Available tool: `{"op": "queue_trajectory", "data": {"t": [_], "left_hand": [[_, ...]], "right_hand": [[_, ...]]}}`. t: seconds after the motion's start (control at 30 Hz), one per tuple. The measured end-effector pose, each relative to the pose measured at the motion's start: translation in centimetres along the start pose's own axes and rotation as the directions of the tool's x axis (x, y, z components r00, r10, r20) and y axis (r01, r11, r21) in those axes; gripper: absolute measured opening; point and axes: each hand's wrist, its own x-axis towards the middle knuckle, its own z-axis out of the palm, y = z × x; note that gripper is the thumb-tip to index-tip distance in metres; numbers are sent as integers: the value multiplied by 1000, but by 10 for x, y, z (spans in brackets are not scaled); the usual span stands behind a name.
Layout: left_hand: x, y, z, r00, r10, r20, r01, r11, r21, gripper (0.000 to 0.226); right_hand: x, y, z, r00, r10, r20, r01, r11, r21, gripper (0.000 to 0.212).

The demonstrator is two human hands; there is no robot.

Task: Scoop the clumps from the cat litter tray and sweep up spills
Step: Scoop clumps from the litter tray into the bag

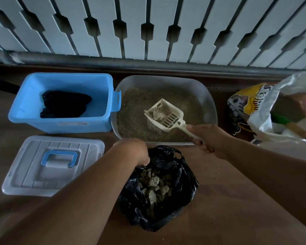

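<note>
yellow litter bag [249,103] at right shows cartoon cat, writing not readable. right hand [208,138] grips handle of scoop [168,117]; long axis diagonal, blade pointing up-left over litter tray [208,98], one clump [157,114] inside. left hand [136,152] pinches rim of black bag [175,174] holding clumps.

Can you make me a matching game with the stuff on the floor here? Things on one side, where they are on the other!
Things:
1. cream slotted plastic litter scoop
2. crumpled black plastic bag
3. pale grey plastic box lid with blue handle
4. blue rectangular plastic box

Places:
A. lying flat nearest the left edge, in front of the box
B. held over the grey litter tray, carrying a clump
C. left of the tray, dark bundle inside
D. open between the arms, full of clumps

Pairs: 1-B, 2-D, 3-A, 4-C
</note>
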Motion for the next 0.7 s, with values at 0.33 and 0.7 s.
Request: {"op": "queue_trajectory", "data": {"t": [0.33,0.7], "left_hand": [[5,-17,16,998,-54,-13,52,991,-120,57],[10,-23,30,996,-62,-59,52,986,-161,39]], "right_hand": [[-10,1,-3,998,-4,62,5,1000,-16,33],[-26,-2,-14,989,-30,147,48,991,-122,35]]}}
